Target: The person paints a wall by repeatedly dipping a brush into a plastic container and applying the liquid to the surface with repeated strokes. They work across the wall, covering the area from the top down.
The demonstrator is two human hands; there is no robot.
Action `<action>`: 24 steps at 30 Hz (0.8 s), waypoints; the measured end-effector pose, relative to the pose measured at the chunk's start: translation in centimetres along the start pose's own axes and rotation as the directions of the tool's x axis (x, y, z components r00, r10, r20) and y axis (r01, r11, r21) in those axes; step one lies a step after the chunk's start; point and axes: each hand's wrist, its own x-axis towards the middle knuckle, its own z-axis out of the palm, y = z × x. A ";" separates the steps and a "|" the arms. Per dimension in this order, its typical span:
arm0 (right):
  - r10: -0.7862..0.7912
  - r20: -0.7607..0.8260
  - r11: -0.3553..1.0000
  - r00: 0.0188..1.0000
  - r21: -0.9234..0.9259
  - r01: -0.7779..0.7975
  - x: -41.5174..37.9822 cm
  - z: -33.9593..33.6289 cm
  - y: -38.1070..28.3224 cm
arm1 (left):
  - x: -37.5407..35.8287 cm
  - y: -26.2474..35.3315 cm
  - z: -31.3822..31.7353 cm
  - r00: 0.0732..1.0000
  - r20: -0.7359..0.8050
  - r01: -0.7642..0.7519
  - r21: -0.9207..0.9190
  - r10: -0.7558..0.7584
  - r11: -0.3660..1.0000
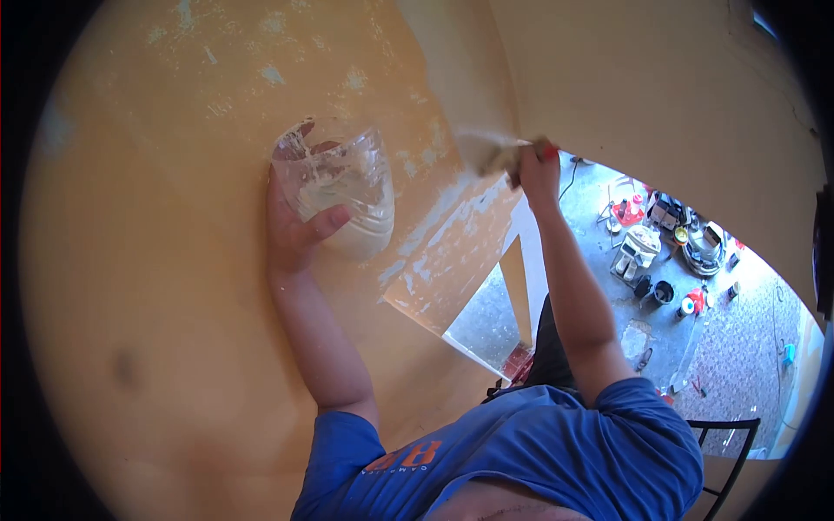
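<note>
My left hand [294, 227] is wrapped round a clear cut-off plastic bottle [369, 195] with an uneven rim. Whitish residue coats its inside, and the thumb presses on its near side. Up at the right, my right hand [540, 174] grips a paintbrush [497, 160], its bristles smeared by motion against the orange wall [347, 39] near a corner. A pale, smoother strip [443, 43] runs along the wall beside that corner. Scraped white patches [434, 230] mark the wall between the two hands.
Far below, the floor [586, 204] holds several tools and containers, among them a black bucket [663, 292] and a white machine or tub [641, 246]. A black metal frame [738, 425] stands at the lower right. A wall edge [417, 319] drops away beneath my arms.
</note>
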 end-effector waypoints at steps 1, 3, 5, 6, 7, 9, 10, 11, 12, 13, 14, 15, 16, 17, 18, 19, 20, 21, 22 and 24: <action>-0.149 -0.038 0.985 0.988 -0.091 0.145 0.2 1.7 -2.5 | -0.1 0.0 0.0 1.000 0.008 0.009 0.008 -0.009 1.000; -0.151 0.031 0.976 0.988 0.162 0.144 1.7 4.0 -6.4 | -0.2 0.0 0.1 1.000 -0.015 -0.020 -0.020 0.020 1.000; -0.154 0.057 0.928 0.986 0.351 0.125 2.0 5.6 -11.3 | -1.0 -0.3 -0.1 0.999 -0.031 -0.029 0.003 0.029 1.000; -0.157 0.063 0.925 0.986 0.359 0.125 2.2 5.8 -12.4 | -1.4 -0.4 -0.2 0.998 -0.044 -0.043 0.018 0.044 0.999; -0.154 0.080 0.886 0.985 0.453 0.102 2.5 6.0 -13.4 | -2.0 -0.6 -0.3 0.997 -0.049 -0.053 0.024 0.054 0.998; -0.125 0.092 0.840 0.988 0.540 0.056 2.7 6.4 -13.9 | -3.4 -0.6 -0.5 0.994 -0.068 -0.083 0.048 0.086 0.995; -0.151 0.058 0.870 0.987 0.482 0.105 2.3 6.4 -12.6 | -4.3 -0.6 -0.6 0.993 -0.069 -0.096 0.050 0.100 0.994; -0.180 0.025 0.895 0.983 0.419 0.153 1.7 6.3 -10.6 | -5.2 -0.5 -0.8 0.993 -0.086 -0.077 0.070 0.083 0.995; -0.151 0.027 0.908 0.988 0.399 0.128 1.2 5.8 -7.7 | -6.2 -0.4 -0.9 0.992 -0.105 -0.057 0.088 0.066 0.994; -0.129 0.013 0.909 0.992 0.400 0.113 -0.1 5.0 -5.2 | -7.0 -0.2 -1.2 0.991 -0.108 -0.073 0.089 0.083 0.993; -0.100 -0.018 0.922 0.995 0.374 0.099 -1.4 3.8 -2.7 | -7.8 0.0 -1.7 0.991 -0.124 -0.047 0.084 0.057 0.995; -0.026 -0.024 0.930 0.999 0.366 0.033 -2.4 2.6 -0.9 | -8.4 0.1 -2.1 0.990 -0.140 -0.021 0.080 0.032 0.997; 0.052 -0.031 0.933 0.998 0.358 -0.038 -3.2 1.3 0.1 | -8.9 0.3 -2.4 0.989 -0.143 -0.036 0.083 0.047 0.996; 0.089 -0.037 0.946 0.995 0.315 -0.073 -3.7 0.0 0.1 | -9.3 0.4 -2.7 0.988 -0.152 -0.023 0.081 0.035 0.996; 0.125 -0.047 0.956 0.991 0.272 -0.108 -3.8 -0.7 -0.3 | -9.5 0.5 -3.0 0.987 -0.160 -0.011 0.080 0.024 0.997; 0.125 -0.075 0.966 0.989 0.237 -0.104 -3.4 -0.7 -1.2 | -9.7 0.5 -3.2 0.986 -0.160 -0.025 0.081 0.038 0.996; 0.115 -0.073 0.966 0.991 0.240 -0.094 -2.9 -0.1 -2.5 | -9.8 0.5 -3.4 0.984 -0.178 -0.014 0.055 0.024 0.998; 0.055 -0.067 0.970 0.996 0.239 -0.038 -1.8 1.0 -4.0 | -10.0 0.4 -3.6 0.981 -0.196 -0.003 0.028 0.008 1.000; -0.003 -0.062 0.971 0.998 0.237 0.017 -0.8 2.4 -5.8 | -10.1 0.4 -3.7 0.980 -0.196 -0.011 0.027 0.016 1.000; -0.103 -0.013 0.964 0.995 0.247 0.103 0.9 5.9 -10.1 | -10.5 0.2 -3.8 0.976 -0.217 -0.009 0.017 0.013 1.000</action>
